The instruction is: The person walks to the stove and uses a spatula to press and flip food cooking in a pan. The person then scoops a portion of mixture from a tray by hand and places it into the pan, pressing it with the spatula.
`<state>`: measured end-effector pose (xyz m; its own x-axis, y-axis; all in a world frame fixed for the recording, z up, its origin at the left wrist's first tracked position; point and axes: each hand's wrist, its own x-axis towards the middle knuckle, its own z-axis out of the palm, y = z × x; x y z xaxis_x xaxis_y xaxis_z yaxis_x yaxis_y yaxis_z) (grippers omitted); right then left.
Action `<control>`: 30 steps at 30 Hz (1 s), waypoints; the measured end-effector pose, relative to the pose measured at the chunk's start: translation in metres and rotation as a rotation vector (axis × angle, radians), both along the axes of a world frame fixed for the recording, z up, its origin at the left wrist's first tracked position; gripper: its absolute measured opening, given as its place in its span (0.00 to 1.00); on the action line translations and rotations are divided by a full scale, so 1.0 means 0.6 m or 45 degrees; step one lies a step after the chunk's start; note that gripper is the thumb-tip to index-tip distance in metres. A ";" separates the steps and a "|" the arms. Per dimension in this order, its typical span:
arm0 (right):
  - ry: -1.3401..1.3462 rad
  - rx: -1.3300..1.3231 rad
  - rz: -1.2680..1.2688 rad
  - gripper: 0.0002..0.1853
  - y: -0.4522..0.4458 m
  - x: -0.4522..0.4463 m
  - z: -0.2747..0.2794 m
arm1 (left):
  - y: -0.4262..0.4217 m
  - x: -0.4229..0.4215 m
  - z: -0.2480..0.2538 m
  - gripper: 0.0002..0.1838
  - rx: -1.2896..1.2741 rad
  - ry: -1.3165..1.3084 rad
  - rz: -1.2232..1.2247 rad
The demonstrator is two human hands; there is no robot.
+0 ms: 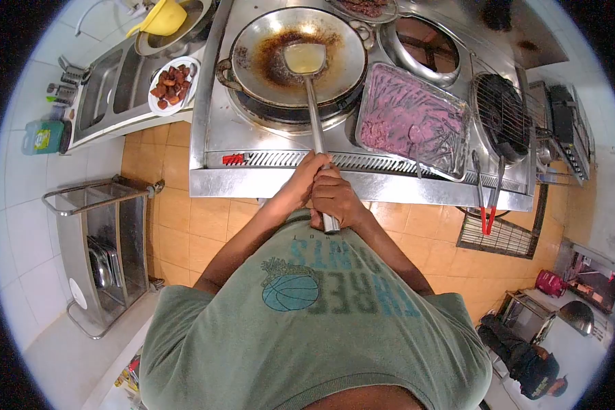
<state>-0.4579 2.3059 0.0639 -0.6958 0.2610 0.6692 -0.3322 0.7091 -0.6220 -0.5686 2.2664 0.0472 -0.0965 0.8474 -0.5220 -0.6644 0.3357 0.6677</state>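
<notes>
Both my hands are wrapped round the handle of a long metal wok spatula (313,109). My left hand (301,182) grips it at the stove's front edge. Just below and to the right, my right hand (336,197) is closed near the handle's end. The spatula's broad blade rests inside a large two-handled wok (253,60), whose inner wall has brown, oily stains. Yellowish liquid shows on and around the blade. Right of the wok lies a metal tray (462,158) smeared with a pinkish-purple ground mixture (393,126).
A white plate (193,92) of brown chunks (171,87) stands left beside the sink (101,89). Behind the tray is a round metal pot (451,76). Red-handled tongs (485,212) overhang the stove edge by a grill rack (502,113). Another person (529,362) is at lower right.
</notes>
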 end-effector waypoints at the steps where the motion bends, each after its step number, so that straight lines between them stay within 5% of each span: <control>1: -0.006 0.001 0.007 0.08 0.001 -0.001 0.006 | -0.001 0.000 -0.008 0.14 -0.005 0.031 0.009; 18: -0.069 -0.023 0.109 0.09 0.009 0.006 0.017 | 0.004 0.002 0.025 0.12 -0.042 0.032 0.016; 21: -0.103 0.005 0.108 0.09 0.013 0.009 0.038 | 0.004 -0.002 0.022 0.13 0.173 0.273 -0.031; 30: -0.141 0.069 0.183 0.13 0.023 0.007 0.063 | 0.009 -0.004 0.024 0.14 0.060 0.115 0.019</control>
<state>-0.4538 2.3197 0.1014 -0.7935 0.1195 0.5967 -0.3641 0.6925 -0.6228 -0.5708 2.2718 0.0614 -0.1542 0.8690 -0.4701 -0.6058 0.2927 0.7398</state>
